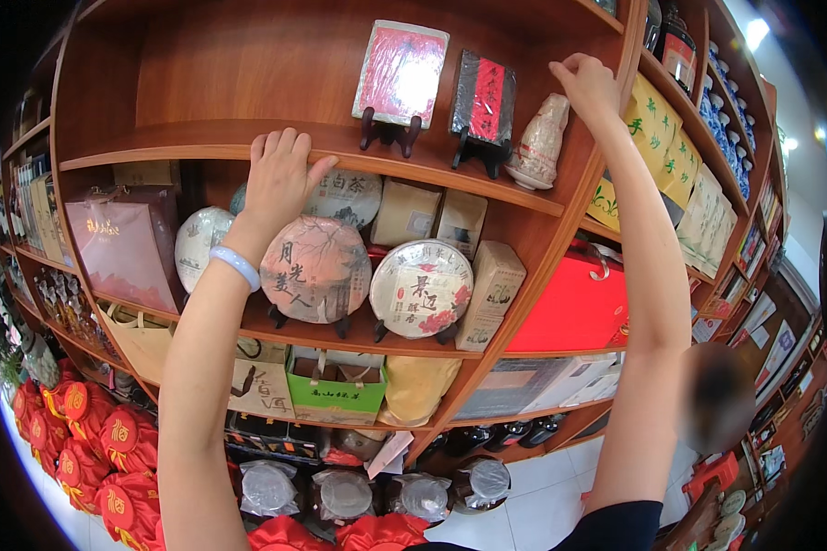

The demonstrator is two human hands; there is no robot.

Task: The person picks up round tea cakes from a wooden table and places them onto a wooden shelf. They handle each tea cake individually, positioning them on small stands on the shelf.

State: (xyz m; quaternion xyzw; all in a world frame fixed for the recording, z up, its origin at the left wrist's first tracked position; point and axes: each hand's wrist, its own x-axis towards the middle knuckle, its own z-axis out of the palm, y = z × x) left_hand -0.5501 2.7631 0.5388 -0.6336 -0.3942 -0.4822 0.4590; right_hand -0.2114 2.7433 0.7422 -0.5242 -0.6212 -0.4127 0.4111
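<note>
My left hand (282,169), with a pale bangle at the wrist, is hooked over the front edge of the upper wooden shelf (200,153). High at the right, my right hand (589,86) has its fingers bent together beside the top of a paper-wrapped, cone-shaped bundle (543,141). Whether the fingers touch or hold anything is hidden. The bundle stands on a small white dish (529,180). To its left, a dark wrapped tea brick (484,96) with a red band leans on a black stand (481,153). Another plastic-wrapped brick (400,72), pink-faced, sits on a similar stand (390,131).
Below stand round tea cakes (315,270), small boxes (493,289) and a pink gift bag (124,241). Yellow packets (651,131) and a red bag (568,299) fill the right bay. Red cloth-covered jars (118,430) and plastic-capped jars (344,492) crowd the floor.
</note>
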